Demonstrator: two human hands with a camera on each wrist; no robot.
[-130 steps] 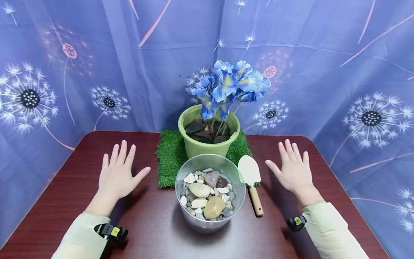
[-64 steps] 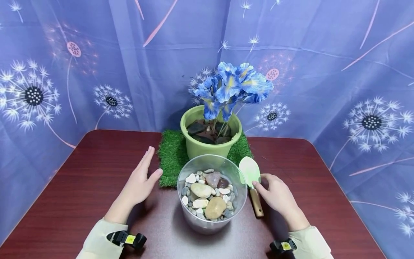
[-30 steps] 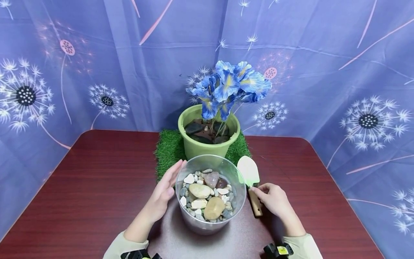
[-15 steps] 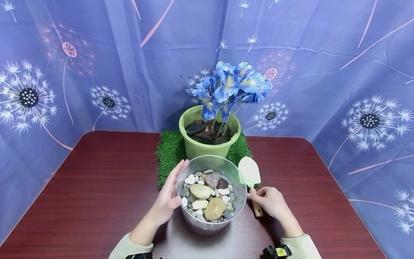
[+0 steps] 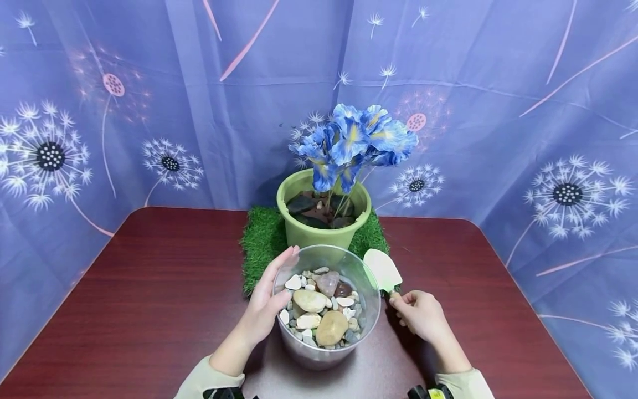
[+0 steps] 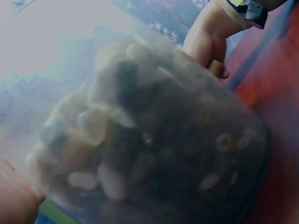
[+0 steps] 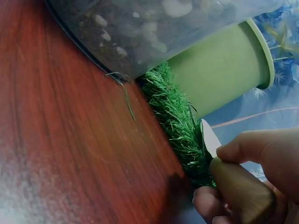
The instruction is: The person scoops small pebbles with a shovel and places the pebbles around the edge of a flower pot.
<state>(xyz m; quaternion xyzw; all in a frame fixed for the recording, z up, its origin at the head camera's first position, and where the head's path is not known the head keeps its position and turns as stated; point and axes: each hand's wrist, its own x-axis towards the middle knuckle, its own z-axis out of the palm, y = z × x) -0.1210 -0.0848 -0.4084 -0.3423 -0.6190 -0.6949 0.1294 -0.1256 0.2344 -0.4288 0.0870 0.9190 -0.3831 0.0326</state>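
Note:
A clear plastic bucket (image 5: 319,357) stands on the table, with pebbles and larger stones (image 5: 310,301) in it. My left hand (image 5: 261,307) holds the bucket's left side, fingers around the far side and thumb at the near rim. Through the cloudy wall in the left wrist view the stones (image 6: 112,182) look blurred. To the right, my right hand (image 5: 423,316) grips a small trowel (image 5: 382,270) by its wooden handle. That handle (image 7: 243,189) is raised off the table in the right wrist view, and the pale blade is partly hidden by my thumb.
Behind the bucket, a green flowerpot (image 5: 319,235) with blue irises (image 5: 351,138) stands on an artificial grass mat (image 5: 261,238). Dark stones lie in the pot. A patterned blue cloth (image 5: 224,111) hangs around the back and sides of the reddish-brown table (image 5: 164,277).
From resting apart on the table, my hands have moved inward. The left has come to the bucket and taken its side; the right has taken the trowel's handle and lifted it slightly.

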